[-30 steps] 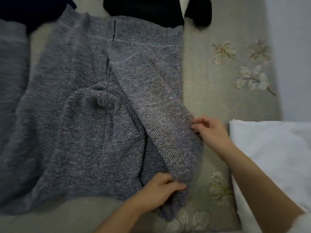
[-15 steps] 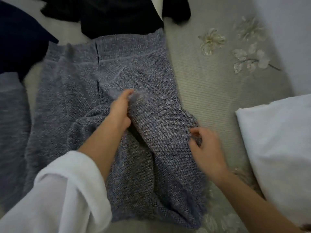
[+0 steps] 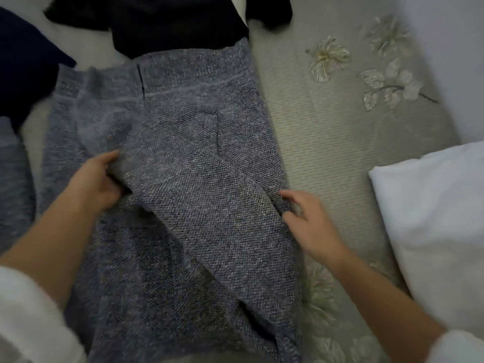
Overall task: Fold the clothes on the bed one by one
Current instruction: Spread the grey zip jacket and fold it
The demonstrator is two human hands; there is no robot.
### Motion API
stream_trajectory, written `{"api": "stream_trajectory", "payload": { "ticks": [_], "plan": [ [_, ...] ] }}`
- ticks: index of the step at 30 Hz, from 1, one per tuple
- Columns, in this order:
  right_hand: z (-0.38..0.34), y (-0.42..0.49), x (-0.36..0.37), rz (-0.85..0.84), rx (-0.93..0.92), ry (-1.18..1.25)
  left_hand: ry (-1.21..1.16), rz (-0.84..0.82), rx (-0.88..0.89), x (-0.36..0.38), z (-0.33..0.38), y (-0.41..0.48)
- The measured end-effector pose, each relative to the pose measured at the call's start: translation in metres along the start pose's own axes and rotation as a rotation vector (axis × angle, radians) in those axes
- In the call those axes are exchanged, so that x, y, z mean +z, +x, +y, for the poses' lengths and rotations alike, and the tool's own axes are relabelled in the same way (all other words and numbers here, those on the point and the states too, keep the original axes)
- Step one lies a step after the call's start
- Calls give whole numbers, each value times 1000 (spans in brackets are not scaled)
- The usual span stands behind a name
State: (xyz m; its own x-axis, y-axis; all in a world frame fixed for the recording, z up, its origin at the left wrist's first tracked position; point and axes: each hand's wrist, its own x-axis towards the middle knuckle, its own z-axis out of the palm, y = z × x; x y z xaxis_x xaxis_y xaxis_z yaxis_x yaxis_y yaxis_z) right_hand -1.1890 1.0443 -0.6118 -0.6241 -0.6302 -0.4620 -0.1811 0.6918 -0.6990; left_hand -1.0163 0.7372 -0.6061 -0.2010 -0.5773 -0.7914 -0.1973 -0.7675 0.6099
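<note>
**While one fold goes in, the rest of the pile waits**

As we see it, the job is in its early part: one piece is being folded and nothing in view is a finished, squared-off stack. The grey knit (image 3: 183,142) lies spread on the bed cover (image 3: 340,142), its ribbed band at the far end. A long flap of it is laid slantwise across the body of the cloth.

Our left hand (image 3: 97,182) pinches the upper end of that flap, thumb on top and fingers tucked under the cloth. Our right hand (image 3: 309,221) sits at the flap's right edge with its fingers curled onto the cloth. It seems to be nipping the edge, though blur keeps us from being sure how firmly.

We judge this first fold to be only half settled. The flap is raised and creased, not flat, and the lower part of the knit bunches toward us.

Plenty is left. A black garment (image 3: 178,22) lies unfolded just past the band, touching it. A navy garment (image 3: 23,69) lies loose at the far left. More grey cloth (image 3: 13,179) trails down the left side; whether it belongs to the same knit, we cannot tell. A white pillow (image 3: 432,218) rests at the right, apart from the clothes.
</note>
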Motion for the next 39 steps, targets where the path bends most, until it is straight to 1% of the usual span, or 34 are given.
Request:
{"api": "stream_trajectory", "payload": {
  "ticks": [3, 6, 7, 8, 9, 10, 11, 13, 14, 15, 17, 18, 19, 20, 21, 22, 23, 24, 25, 26, 27, 29, 30, 31, 32, 35, 37, 39],
  "plan": [
    [-8, 11, 1, -146, -112, -148, -70, 9, 30, -1, -5, 2],
    [-15, 15, -1, -393, -134, -363, -221, 50, 134, -7, 2, 2],
    [-15, 15, -2, -453, -143, -402, -259, 61, 163, -9, 4, 2],
    [-16, 13, -4, -495, -150, -393, -273, 67, 177, -11, 6, 1],
    [-16, 12, -7, -525, -146, -328, -272, 69, 177, -12, 7, 0],
    [-15, 10, -13, -543, -125, -214, -262, 65, 172, -12, 8, 0],
    [-13, 9, -20, -537, -95, -73, -252, 56, 169, -11, 8, -1],
    [-5, 10, -37, -422, -41, 205, -219, 31, 159, -6, 8, -2],
    [2, 10, -44, -331, -29, 275, -192, 20, 147, -3, 6, -2],
    [9, 9, -49, -253, -31, 267, -150, 17, 133, 0, 3, -2],
    [21, 6, -44, -195, -6, 120, -27, 78, 129, 6, -6, 0],
    [24, 4, -37, -198, 26, 20, 52, 157, 166, 10, -12, 1],
    [25, 1, -32, -195, 49, -75, 171, 268, 238, 12, -17, 0],
    [24, -1, -27, -172, 52, -163, 348, 378, 344, 14, -21, -3],
    [21, -3, -23, -127, 32, -246, 554, 452, 468, 17, -27, -11],
    [17, -7, -21, -60, -11, -325, 753, 477, 609, 21, -35, -21],
    [13, -11, -18, 30, -73, -394, 937, 448, 763, 27, -47, -33],
    [9, -17, -13, 118, -154, -443, 1100, 364, 898, 33, -61, -45],
    [8, -22, -7, 176, -250, -483, 1246, 256, 976, 41, -77, -57],
    [7, -28, 0, 193, -340, -532, 1378, 159, 995, 46, -95, -65],
    [8, -34, 7, 143, -400, -598, 1496, 91, 971, 48, -115, -69],
    [17, -42, 20, -66, -436, -768, 1666, 24, 859, 46, -151, -74],
    [25, -45, 27, -157, -418, -844, 1714, 12, 815, 43, -163, -74],
    [32, -47, 33, -208, -396, -909, 1729, 12, 797, 40, -172, -74],
    [38, -47, 38, -215, -383, -950, 1721, 18, 796, 38, -175, -72],
    [36, -45, 48, -184, -338, -952, 1697, -17, 772, 39, -174, -65],
    [27, -45, 54, -159, -304, -910, 1674, -112, 768, 37, -166, -65],
    [10, -49, 59, -90, -285, -823, 1609, -204, 804, 25, -151, -68]
  ]
}}
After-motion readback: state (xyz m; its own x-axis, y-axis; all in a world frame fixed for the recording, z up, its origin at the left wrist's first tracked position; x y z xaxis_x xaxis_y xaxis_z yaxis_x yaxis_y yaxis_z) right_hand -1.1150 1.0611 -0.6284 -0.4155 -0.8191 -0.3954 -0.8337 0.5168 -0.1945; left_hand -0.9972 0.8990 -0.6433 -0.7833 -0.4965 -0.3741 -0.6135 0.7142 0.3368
